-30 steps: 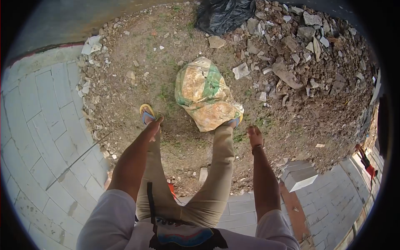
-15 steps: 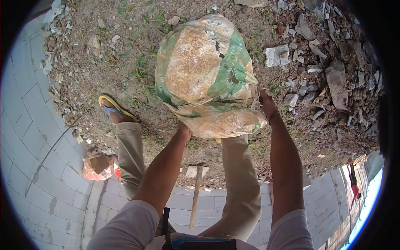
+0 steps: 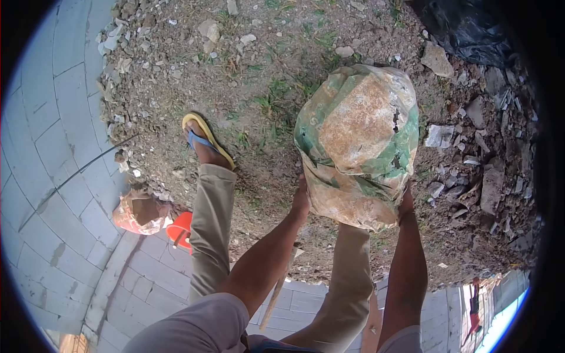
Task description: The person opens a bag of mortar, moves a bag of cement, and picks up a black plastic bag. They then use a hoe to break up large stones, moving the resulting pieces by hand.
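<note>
Near first: wooden handle lies on the paving blocks between the legs. Left hand is clamped on the near-left corner of the sack, fingers tucked under the edge. Right hand is closed on the near-right corner, so both hands grip the sack. Sack sits in front of the right leg over the dirt, near end raised. Can't tell whether the far end rests on the ground. Judgement: woven plastic, bulging, lumpy fill, so heavy and floppy with a load that shifts. Fabric is torn and frayed in spots, likely to rip if pulled by one patch. Dusty skin, poor friction. Best hold is bunched corners or a palm under the belly, not the worn faces. Left of it: flip-flop on the dirt, then an orange bucket and a broken pot at the paving edge. Farther out: rubble to the right, black bag beyond.
</note>
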Motion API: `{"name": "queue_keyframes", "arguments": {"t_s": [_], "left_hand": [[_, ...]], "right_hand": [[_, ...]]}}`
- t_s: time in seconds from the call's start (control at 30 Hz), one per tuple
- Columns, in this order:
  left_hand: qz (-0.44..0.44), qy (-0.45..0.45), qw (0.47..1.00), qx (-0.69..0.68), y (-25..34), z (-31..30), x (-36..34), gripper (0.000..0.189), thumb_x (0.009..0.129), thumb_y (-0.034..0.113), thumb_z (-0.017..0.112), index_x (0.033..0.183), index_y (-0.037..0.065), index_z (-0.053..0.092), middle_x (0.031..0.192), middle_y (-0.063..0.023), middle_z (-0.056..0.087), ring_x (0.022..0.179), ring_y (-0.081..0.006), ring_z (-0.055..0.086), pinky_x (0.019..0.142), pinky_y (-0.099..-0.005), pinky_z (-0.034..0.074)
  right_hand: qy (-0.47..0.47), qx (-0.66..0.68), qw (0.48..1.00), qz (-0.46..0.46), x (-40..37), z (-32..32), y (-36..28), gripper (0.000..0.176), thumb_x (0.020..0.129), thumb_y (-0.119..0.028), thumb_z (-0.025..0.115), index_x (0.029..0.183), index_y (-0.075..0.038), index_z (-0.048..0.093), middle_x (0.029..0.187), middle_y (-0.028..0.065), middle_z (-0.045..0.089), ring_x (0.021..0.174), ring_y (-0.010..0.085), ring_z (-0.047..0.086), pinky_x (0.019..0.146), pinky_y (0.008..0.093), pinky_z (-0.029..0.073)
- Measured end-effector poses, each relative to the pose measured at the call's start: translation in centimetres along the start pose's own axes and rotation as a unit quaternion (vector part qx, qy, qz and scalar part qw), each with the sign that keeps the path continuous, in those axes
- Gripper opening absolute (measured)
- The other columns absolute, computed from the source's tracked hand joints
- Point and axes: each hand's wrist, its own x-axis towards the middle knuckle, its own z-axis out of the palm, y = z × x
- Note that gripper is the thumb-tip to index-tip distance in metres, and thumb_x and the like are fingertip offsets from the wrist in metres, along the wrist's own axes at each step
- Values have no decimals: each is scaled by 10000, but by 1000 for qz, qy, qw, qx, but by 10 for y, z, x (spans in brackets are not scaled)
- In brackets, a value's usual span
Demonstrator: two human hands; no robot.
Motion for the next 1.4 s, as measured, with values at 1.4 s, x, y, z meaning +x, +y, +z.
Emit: {"name": "queue_keyframes", "arguments": {"t_s": [1.4], "left_hand": [[9, 154, 972, -180, 461, -365, -214, 707, 963, 634, 382, 1405, 91, 478, 1111, -118, 624, 955, -244, 612, 815, -483, 470]], "right_hand": [[-112, -474, 861, -146, -357, 562, -32, 296, 941, -171, 569, 1201, -28, 571, 975, 110, 656, 843, 223, 688, 722, 350, 559]]}}
